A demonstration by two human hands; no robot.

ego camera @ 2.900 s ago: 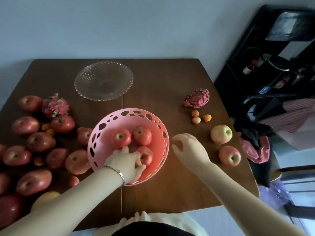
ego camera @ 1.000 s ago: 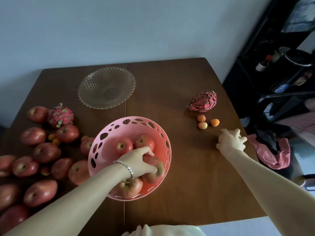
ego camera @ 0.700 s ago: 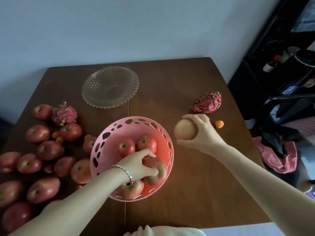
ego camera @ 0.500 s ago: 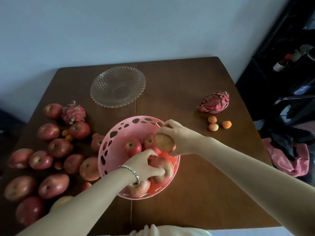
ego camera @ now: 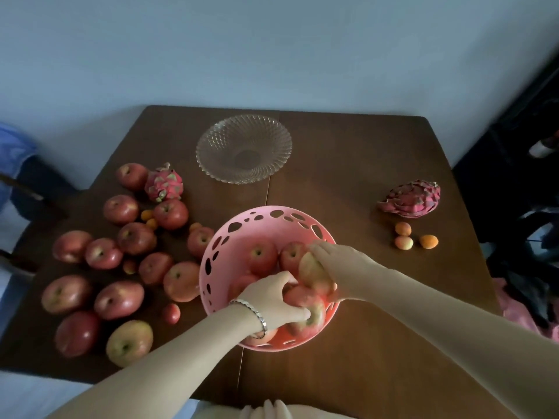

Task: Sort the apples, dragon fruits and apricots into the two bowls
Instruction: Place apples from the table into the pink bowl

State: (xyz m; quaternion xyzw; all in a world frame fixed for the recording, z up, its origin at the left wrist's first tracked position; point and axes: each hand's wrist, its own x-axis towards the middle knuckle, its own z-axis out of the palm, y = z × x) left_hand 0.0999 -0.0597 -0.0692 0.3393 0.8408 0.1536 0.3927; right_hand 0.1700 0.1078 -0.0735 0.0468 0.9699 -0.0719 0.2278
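Note:
A pink perforated bowl (ego camera: 239,228) sits at the table's middle with several red apples in it. My left hand (ego camera: 272,300) reaches into it and grips a red apple (ego camera: 305,300) near the front. My right hand (ego camera: 341,264) is inside the bowl too, holding a pale yellow apple (ego camera: 311,269) low among the others. An empty glass bowl (ego camera: 243,148) stands behind. Several apples (ego camera: 121,299) lie on the left, with a dragon fruit (ego camera: 163,186) and small apricots (ego camera: 148,214). Another dragon fruit (ego camera: 411,199) and three apricots (ego camera: 403,241) lie on the right.
The brown table (ego camera: 363,164) has a seam down its middle. Dark furniture and pink cloth (ego camera: 532,313) crowd its right edge. A blue seat (ego camera: 15,146) shows at the far left. A pale wall rises behind.
My right hand picked the pale apple from the table's right side, carried it left and lowered it into the pink bowl. My left hand stayed on the red apple in the bowl.

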